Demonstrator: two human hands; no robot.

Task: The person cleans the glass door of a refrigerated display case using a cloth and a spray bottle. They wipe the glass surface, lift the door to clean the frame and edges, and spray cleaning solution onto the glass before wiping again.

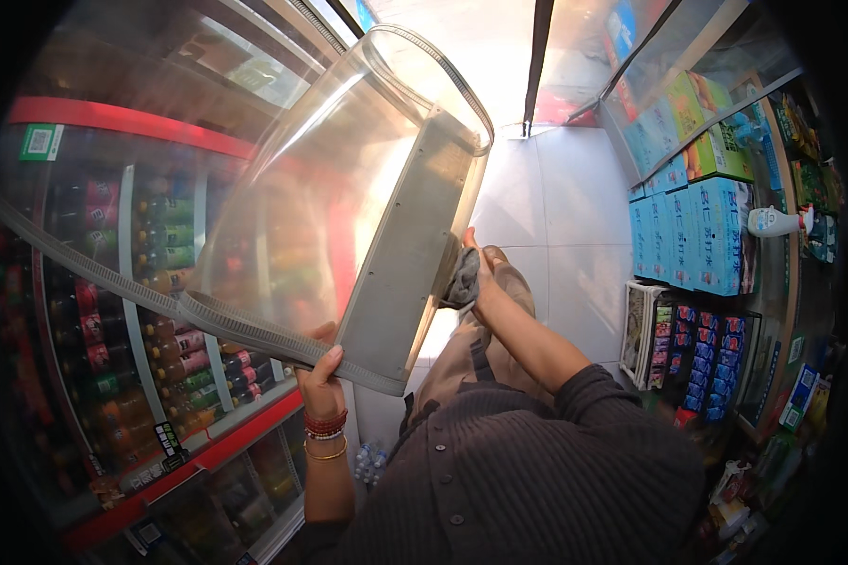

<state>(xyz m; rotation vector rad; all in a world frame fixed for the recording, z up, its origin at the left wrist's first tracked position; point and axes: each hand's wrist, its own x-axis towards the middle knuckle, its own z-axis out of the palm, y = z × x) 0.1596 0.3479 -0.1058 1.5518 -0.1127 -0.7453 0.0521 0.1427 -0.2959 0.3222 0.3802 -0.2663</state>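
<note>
A clear plastic door-curtain panel (pixel 290 183) with grey ribbed edging and a flat grey strip (pixel 403 247) along one side spans the space before me, its clear sheet curving over. My left hand (pixel 321 371) grips the edging near the strip's lower corner, thumb on top; beads and a bangle circle that wrist. My right hand (pixel 484 279) is at the strip's far side with a bunched dark grey cloth (pixel 461 279) between palm and panel. Some of its fingers are hidden behind the cloth and strip.
A red-framed drinks cooler (pixel 177 282) with bottles stands at left. At right are stacked blue cartons (pixel 707 236), a white spray bottle (pixel 777 222) on its side and a rack of small packs (pixel 707 360). Pale floor tiles (pixel 579 205) lead to a bright doorway.
</note>
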